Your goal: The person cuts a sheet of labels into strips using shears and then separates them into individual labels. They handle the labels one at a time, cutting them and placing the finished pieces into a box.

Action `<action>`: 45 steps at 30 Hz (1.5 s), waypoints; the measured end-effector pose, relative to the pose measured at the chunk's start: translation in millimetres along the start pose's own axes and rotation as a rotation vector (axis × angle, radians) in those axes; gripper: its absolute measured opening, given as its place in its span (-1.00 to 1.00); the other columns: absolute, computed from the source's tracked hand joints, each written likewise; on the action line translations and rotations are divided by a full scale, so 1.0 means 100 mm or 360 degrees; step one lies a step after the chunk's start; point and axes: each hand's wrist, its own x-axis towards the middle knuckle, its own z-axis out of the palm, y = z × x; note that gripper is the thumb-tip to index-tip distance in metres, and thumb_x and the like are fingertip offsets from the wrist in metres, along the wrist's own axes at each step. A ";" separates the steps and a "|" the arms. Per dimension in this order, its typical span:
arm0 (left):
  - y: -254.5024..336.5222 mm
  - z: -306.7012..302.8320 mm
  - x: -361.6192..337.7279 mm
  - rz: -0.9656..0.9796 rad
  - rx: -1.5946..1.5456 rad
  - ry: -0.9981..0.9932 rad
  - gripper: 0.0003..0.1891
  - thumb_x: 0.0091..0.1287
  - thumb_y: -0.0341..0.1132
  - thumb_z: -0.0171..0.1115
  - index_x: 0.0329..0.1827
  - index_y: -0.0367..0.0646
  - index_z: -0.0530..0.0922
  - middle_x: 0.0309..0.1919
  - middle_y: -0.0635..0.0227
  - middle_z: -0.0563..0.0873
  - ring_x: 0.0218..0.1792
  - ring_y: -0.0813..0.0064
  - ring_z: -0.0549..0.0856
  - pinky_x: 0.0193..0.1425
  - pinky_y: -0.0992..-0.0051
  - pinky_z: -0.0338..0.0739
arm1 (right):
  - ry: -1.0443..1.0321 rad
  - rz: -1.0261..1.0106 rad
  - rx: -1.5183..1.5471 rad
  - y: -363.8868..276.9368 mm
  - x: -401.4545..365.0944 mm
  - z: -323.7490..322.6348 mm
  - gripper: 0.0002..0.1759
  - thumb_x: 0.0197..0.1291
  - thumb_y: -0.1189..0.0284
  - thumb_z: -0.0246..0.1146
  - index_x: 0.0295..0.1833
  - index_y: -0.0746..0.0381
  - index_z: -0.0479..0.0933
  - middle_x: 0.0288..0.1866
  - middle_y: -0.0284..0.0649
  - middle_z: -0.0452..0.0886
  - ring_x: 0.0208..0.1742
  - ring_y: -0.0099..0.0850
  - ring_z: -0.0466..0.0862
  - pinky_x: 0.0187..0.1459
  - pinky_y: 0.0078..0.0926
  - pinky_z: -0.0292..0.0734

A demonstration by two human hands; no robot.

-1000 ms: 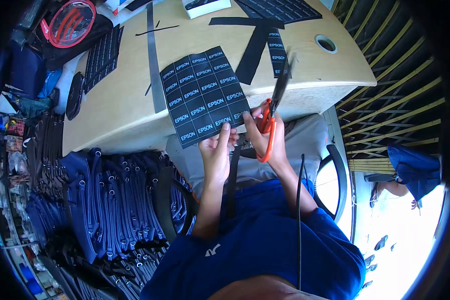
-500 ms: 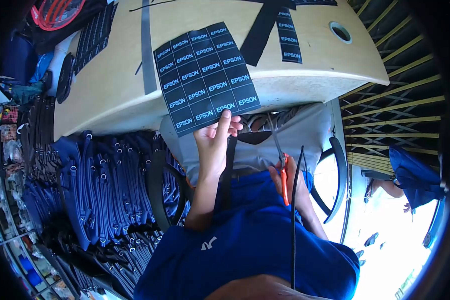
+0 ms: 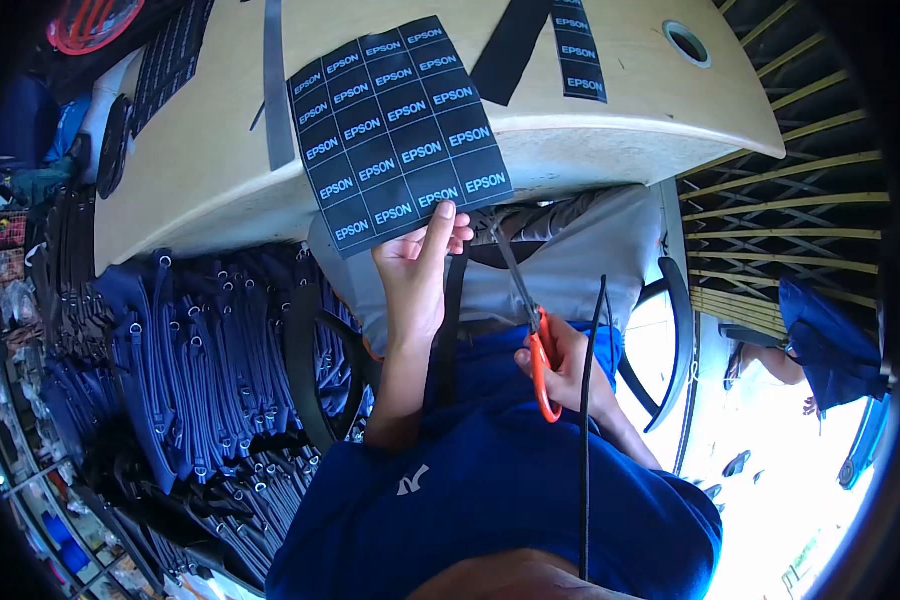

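A black sheet (image 3: 395,140) printed with rows of white EPSON labels is pinched at its bottom edge by my left hand (image 3: 422,265), thumb on top. The sheet is held tilted over the front edge of the table. My right hand (image 3: 568,365) grips orange-handled scissors (image 3: 540,345) over my lap. Their long blades point up and left, and the tips are near the lower right corner of the sheet, apart from it.
On the pale table (image 3: 620,140) lie a black strip (image 3: 510,55), a narrow EPSON strip (image 3: 579,60) and a grey metal ruler (image 3: 277,100). Dark blue straps (image 3: 210,370) hang at the left. A slatted gate (image 3: 780,220) stands at the right.
The scissors and my right hand have moved left, closer to the sheet's lower corner. My left hand and the sheet have shifted slightly left and up in view.
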 end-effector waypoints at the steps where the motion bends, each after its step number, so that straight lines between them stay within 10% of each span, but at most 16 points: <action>1: 0.00 0.00 -0.01 -0.0007 -0.0002 -0.0002 -0.86 0.28 -0.37 0.26 -0.25 -0.29 0.62 -0.42 0.26 0.70 -0.45 0.56 0.65 -0.39 0.61 0.44 | -0.0038 -0.0107 0.0075 0.04 0.00 0.02 -0.57 0.08 0.23 0.37 -0.18 0.32 0.39 -0.53 -0.38 0.41 -0.54 -0.68 0.36 -0.49 -0.65 0.27; 6: -0.01 0.00 -0.02 -0.0053 0.0016 0.0016 -0.87 0.27 -0.39 0.27 -0.24 -0.30 0.63 -0.43 0.26 0.70 -0.46 0.57 0.65 -0.41 0.62 0.44 | -0.0307 -0.0289 0.0177 -0.07 0.03 0.06 -0.26 0.18 -0.24 0.00 -0.09 0.35 0.32 -0.56 -0.36 0.35 -0.55 -0.58 0.34 -0.45 -0.56 0.25; 9: -0.02 0.00 -0.05 -0.0088 0.0016 -0.0042 -0.86 0.27 -0.39 0.27 -0.24 -0.30 0.62 -0.43 0.26 0.70 -0.46 0.56 0.65 -0.41 0.62 0.44 | -0.0344 -0.0401 0.0183 -0.06 0.08 0.08 -0.49 0.26 0.07 0.10 -0.08 0.38 0.33 -0.47 -0.10 0.46 -0.46 -0.32 0.53 -0.36 -0.39 0.40; 45: -0.05 0.10 -0.11 -0.0155 -0.0078 0.0036 -0.81 0.27 -0.30 0.29 -0.39 -0.27 0.61 -0.53 0.30 0.65 -0.56 0.61 0.59 -0.45 0.66 0.44 | -0.0253 -0.0483 0.0378 -0.10 0.34 0.16 -0.38 0.31 -0.04 -0.07 -0.16 0.41 0.38 -0.38 -0.08 0.43 -0.40 -0.27 0.47 -0.27 -0.33 0.38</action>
